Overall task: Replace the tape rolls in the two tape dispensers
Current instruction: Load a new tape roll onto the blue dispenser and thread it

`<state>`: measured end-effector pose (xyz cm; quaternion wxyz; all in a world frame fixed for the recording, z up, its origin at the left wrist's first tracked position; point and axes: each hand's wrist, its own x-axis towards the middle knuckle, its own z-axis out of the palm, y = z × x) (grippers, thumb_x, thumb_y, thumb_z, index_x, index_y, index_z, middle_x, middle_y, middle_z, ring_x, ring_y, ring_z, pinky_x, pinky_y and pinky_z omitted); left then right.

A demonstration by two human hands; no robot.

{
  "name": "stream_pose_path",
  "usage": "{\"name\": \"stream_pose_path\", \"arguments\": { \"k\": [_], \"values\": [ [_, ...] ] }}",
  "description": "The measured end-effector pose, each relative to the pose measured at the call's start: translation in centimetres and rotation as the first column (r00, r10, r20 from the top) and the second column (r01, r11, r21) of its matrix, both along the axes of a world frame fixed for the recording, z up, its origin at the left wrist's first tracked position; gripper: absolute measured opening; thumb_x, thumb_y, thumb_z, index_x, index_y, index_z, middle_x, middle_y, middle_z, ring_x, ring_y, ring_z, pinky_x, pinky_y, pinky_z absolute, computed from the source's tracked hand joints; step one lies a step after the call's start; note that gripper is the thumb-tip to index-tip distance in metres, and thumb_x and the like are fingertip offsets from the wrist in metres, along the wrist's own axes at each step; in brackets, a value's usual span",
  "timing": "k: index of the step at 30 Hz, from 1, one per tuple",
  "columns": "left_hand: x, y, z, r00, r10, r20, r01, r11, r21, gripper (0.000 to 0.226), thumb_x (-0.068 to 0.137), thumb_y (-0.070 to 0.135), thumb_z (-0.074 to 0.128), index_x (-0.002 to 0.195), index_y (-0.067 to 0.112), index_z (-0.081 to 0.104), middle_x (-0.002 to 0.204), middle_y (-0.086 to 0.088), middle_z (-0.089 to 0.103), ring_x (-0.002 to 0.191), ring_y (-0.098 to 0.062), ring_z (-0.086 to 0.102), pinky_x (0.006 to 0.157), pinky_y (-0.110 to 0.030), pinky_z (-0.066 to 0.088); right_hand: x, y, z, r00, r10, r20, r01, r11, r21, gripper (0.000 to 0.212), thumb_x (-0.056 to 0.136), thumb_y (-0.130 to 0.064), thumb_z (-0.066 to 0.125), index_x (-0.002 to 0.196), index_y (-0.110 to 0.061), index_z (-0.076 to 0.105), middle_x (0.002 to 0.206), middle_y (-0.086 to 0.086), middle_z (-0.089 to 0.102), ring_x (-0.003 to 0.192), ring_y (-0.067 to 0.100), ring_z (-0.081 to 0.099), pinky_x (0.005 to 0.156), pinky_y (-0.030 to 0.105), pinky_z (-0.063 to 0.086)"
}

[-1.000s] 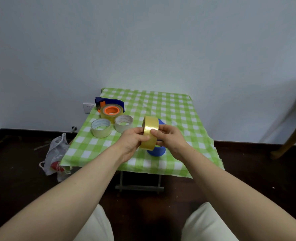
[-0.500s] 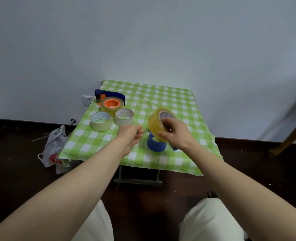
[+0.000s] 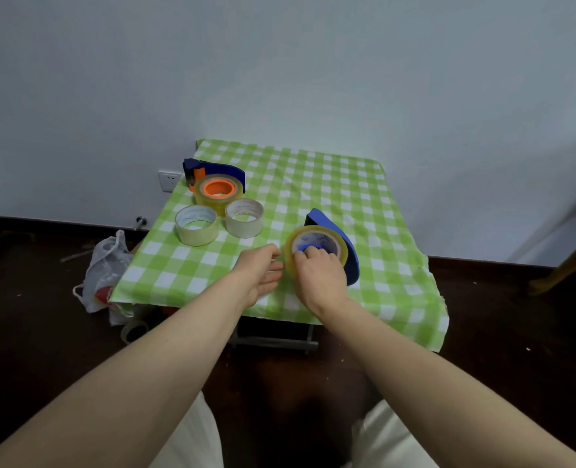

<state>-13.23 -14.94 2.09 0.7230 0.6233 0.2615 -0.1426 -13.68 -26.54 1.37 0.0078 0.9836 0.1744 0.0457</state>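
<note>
The yellow tape roll lies flat over the hub of the blue dispenser at the near right of the surface; the right grip grasps its near rim with curled fingers, and the left grip hangs released just beside it, holding nothing. The surface, under a green checked cloth against a white wall, also carries a second dispenser with an orange hub and two pale rolls at far left. Half a second ago the right grip held the roll tilted in the air above that dispenser.
</note>
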Motion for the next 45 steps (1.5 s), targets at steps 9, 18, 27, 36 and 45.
{"name": "stream_pose_path", "arguments": {
  "k": [9, 18, 27, 36, 45],
  "values": [
    [0.8, -0.9, -1.0, 0.999, -0.025, -0.020, 0.026, 1.000, 0.014, 0.025, 0.090, 0.017, 0.050, 0.110, 0.005, 0.059, 0.109, -0.010, 0.062, 0.098, -0.023, 0.058, 0.088, -0.035, 0.046, 0.5, -0.5, -1.6, 0.998, -0.063, 0.007, 0.062, 0.994, 0.091, 0.039, 0.090, -0.006, 0.048, 0.130, -0.007, 0.047, 0.120, 0.013, 0.048, 0.108, 0.029, 0.045, 0.069, 0.033, 0.034],
    [1.7, -1.4, -1.7, 0.999, 0.009, -0.045, -0.009, 1.000, 0.001, 0.032, 0.092, 0.012, 0.047, 0.120, -0.002, 0.051, 0.107, -0.019, 0.056, 0.098, -0.028, 0.057, 0.085, -0.034, 0.049, 1.9, -3.5, -0.7, 0.960, -0.277, -0.041, 0.270, 0.876, 0.399, 0.079, 0.069, -0.057, 0.064, 0.137, -0.025, 0.037, 0.151, 0.014, 0.016, 0.143, 0.033, 0.011, 0.114, 0.049, 0.007],
    [2.4, -2.5, -1.9, 0.998, -0.004, -0.070, 0.002, 1.000, -0.016, 0.024, 0.091, 0.019, 0.046, 0.109, 0.004, 0.054, 0.092, -0.013, 0.059, 0.090, -0.025, 0.060, 0.079, -0.033, 0.053, 3.7, -3.6, -1.6, 0.898, -0.292, -0.328, 0.386, 0.881, 0.274, 0.122, 0.056, -0.068, 0.073, 0.148, -0.035, -0.001, 0.151, 0.013, 0.012, 0.138, 0.031, 0.020, 0.106, 0.048, 0.036],
    [2.4, -2.3, -1.6, 0.995, 0.100, -0.007, -0.100, 0.991, -0.093, 0.008, 0.088, 0.006, 0.049, 0.082, 0.003, 0.054, 0.082, -0.012, 0.055, 0.076, -0.020, 0.056, 0.079, -0.031, 0.051, 4.4, -4.6, -0.8, 0.905, -0.225, -0.361, 0.404, 0.723, 0.561, 0.111, 0.062, -0.043, 0.077, 0.146, -0.043, 0.005, 0.131, 0.013, 0.033, 0.123, 0.031, 0.039, 0.093, 0.042, 0.046],
    [1.6, -3.8, 0.4, 0.978, -0.031, 0.204, 0.066, 0.984, -0.167, 0.013, 0.090, 0.016, 0.054, 0.090, 0.012, 0.066, 0.087, -0.006, 0.068, 0.080, -0.018, 0.063, 0.084, -0.029, 0.048, 2.3, -4.1, -0.8, 0.811, 0.026, -0.585, 0.584, -0.095, 0.806, 0.070, 0.069, -0.040, 0.077, 0.128, -0.037, 0.041, 0.127, 0.001, 0.057, 0.109, 0.022, 0.059, 0.091, 0.043, 0.052]
  ]
}}
